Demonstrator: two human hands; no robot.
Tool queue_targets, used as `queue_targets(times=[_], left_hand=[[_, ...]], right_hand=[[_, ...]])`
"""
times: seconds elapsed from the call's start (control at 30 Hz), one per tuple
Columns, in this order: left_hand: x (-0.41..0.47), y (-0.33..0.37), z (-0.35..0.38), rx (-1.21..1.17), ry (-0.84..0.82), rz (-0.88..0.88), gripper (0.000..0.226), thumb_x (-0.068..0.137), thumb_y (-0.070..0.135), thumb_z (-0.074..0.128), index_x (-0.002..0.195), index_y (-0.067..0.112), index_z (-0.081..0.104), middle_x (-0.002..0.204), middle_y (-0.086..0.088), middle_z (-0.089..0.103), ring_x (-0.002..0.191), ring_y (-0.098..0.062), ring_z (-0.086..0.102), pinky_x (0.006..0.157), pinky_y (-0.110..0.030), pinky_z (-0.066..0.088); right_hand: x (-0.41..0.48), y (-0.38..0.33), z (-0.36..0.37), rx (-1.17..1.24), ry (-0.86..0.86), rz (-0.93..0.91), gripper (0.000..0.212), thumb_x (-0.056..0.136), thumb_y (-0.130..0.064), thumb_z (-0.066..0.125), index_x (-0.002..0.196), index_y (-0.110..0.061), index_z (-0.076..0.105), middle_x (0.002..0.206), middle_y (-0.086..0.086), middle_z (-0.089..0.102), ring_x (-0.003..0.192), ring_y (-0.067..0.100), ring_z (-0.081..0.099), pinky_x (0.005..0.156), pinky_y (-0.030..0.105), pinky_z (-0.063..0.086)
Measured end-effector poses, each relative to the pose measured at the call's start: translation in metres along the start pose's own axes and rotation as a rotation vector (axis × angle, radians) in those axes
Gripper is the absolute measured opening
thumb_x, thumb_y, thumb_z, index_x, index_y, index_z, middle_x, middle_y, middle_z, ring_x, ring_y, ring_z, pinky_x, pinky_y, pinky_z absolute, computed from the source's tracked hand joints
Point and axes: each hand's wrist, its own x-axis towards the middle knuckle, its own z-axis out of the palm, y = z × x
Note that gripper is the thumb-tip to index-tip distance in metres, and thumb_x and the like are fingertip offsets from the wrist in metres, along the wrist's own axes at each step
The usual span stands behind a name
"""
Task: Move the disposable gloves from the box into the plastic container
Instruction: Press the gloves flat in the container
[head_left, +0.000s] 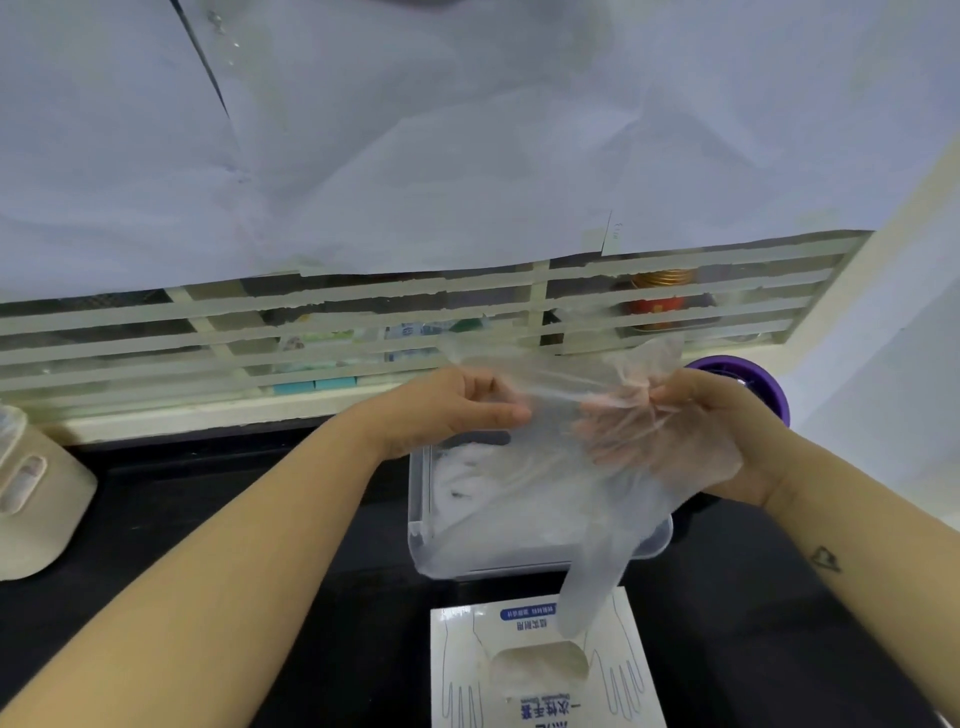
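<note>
Both hands are raised over the far half of the plastic container (421, 499), with one clear disposable glove (613, 374) stretched between them.

Left hand (457, 410): thumb and curled fingers pinch the glove's left edge, above the container's far-left corner.

Right hand (696, 431): fingers are curled into a bunch of the film at the glove's right end. The film also drapes over the palm and wrist, so I see this hand through it.

From the right hand the glove hangs toward the near side, across the container's right half. One long finger of it dangles past the near rim and ends just over the far edge of the glove box (519, 691). I cannot tell whether it touches the box.

The container sits on the black bench (234, 493), between the hands and the box. A loose pile of clear gloves (467, 483) lies inside it, below the held one.

The box lies nearest me, flat, with its oval opening (540, 662) facing up and more film showing inside.

A beige appliance (31, 499) stands at the far left of the bench. A purple round object (763, 384) sits just beyond the right hand.
</note>
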Motion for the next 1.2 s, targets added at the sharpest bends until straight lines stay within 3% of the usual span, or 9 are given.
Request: queue_targets(times=[0.1, 0.27, 0.43, 0.53, 0.63, 0.7, 0.77, 1.0, 1.2], left_hand=[[-0.002, 0.002, -0.009, 0.054, 0.077, 0.017, 0.014, 0.090, 0.031, 0.063, 0.094, 0.018, 0.067, 0.087, 0.009, 0.072, 0.082, -0.001, 0.067, 0.075, -0.005, 0.044], [0.002, -0.017, -0.027, 0.114, 0.231, -0.058, 0.019, 0.091, 0.035, 0.064, 0.076, 0.023, 0.065, 0.073, 0.008, 0.067, 0.070, -0.008, 0.059, 0.084, -0.034, 0.053], [0.004, -0.039, -0.040, 0.124, 0.606, -0.214, 0.010, 0.095, 0.024, 0.059, 0.087, 0.021, 0.064, 0.089, 0.003, 0.063, 0.075, -0.012, 0.054, 0.074, -0.029, 0.046], [0.000, -0.043, -0.030, 0.357, 0.938, -0.030, 0.014, 0.097, 0.017, 0.054, 0.108, 0.019, 0.062, 0.098, 0.004, 0.060, 0.074, -0.008, 0.052, 0.066, -0.022, 0.042], [-0.002, -0.036, 0.000, 0.654, 0.588, 0.204, 0.021, 0.097, 0.023, 0.054, 0.117, 0.026, 0.059, 0.105, 0.014, 0.057, 0.085, 0.001, 0.054, 0.075, -0.014, 0.045], [0.002, -0.044, 0.022, 0.853, 0.222, 0.191, 0.030, 0.098, 0.030, 0.053, 0.127, 0.030, 0.056, 0.122, 0.015, 0.056, 0.107, -0.003, 0.054, 0.095, -0.024, 0.046], [0.009, -0.060, 0.032, 0.977, 0.088, 0.099, 0.036, 0.098, 0.034, 0.051, 0.135, 0.030, 0.052, 0.134, 0.011, 0.053, 0.120, -0.010, 0.051, 0.103, -0.030, 0.041], [0.011, -0.086, 0.030, 1.511, -0.002, -0.009, 0.036, 0.102, 0.036, 0.037, 0.130, 0.021, 0.054, 0.128, -0.002, 0.056, 0.113, -0.021, 0.055, 0.101, -0.034, 0.033], [0.010, -0.064, 0.026, 1.032, 0.323, 0.143, 0.031, 0.100, 0.021, 0.042, 0.125, 0.026, 0.060, 0.125, 0.011, 0.057, 0.102, -0.012, 0.058, 0.090, -0.023, 0.039]], right_hand=[[0.012, 0.008, -0.013, -0.077, 0.100, 0.015, 0.005, 0.085, -0.006, 0.049, 0.086, -0.004, 0.054, 0.081, 0.011, 0.068, 0.070, 0.021, 0.069, 0.061, 0.030, 0.058], [0.032, 0.030, -0.022, -0.485, 0.370, -0.057, 0.013, 0.094, -0.012, 0.056, 0.095, -0.006, 0.067, 0.086, 0.011, 0.068, 0.071, 0.016, 0.065, 0.062, 0.022, 0.053], [0.048, 0.046, -0.019, -0.772, 0.472, -0.137, 0.013, 0.096, -0.014, 0.054, 0.094, -0.013, 0.067, 0.076, 0.004, 0.070, 0.065, 0.010, 0.065, 0.062, 0.016, 0.049], [0.057, 0.054, -0.018, -0.870, 0.485, -0.168, 0.015, 0.097, -0.013, 0.052, 0.092, -0.013, 0.067, 0.074, 0.005, 0.070, 0.064, 0.011, 0.064, 0.060, 0.013, 0.048], [0.063, 0.057, -0.016, -0.930, 0.491, -0.166, 0.015, 0.098, -0.013, 0.052, 0.094, -0.010, 0.066, 0.073, 0.005, 0.070, 0.063, 0.011, 0.063, 0.059, 0.013, 0.047], [0.065, 0.056, -0.015, -0.926, 0.486, -0.158, 0.015, 0.098, -0.013, 0.051, 0.096, -0.008, 0.065, 0.073, 0.005, 0.069, 0.061, 0.009, 0.062, 0.055, 0.010, 0.046], [0.065, 0.055, -0.016, -0.924, 0.478, -0.156, 0.015, 0.098, -0.013, 0.051, 0.097, -0.009, 0.065, 0.074, 0.005, 0.068, 0.061, 0.009, 0.061, 0.053, 0.010, 0.044], [0.062, 0.043, -0.019, -0.986, 0.515, -0.179, 0.014, 0.098, -0.015, 0.050, 0.099, -0.012, 0.063, 0.074, 0.001, 0.066, 0.063, 0.006, 0.060, 0.053, 0.010, 0.042], [0.061, 0.040, -0.012, -0.920, 0.435, -0.150, 0.013, 0.098, -0.016, 0.051, 0.099, -0.012, 0.063, 0.078, 0.002, 0.068, 0.064, 0.006, 0.064, 0.056, 0.012, 0.045]])
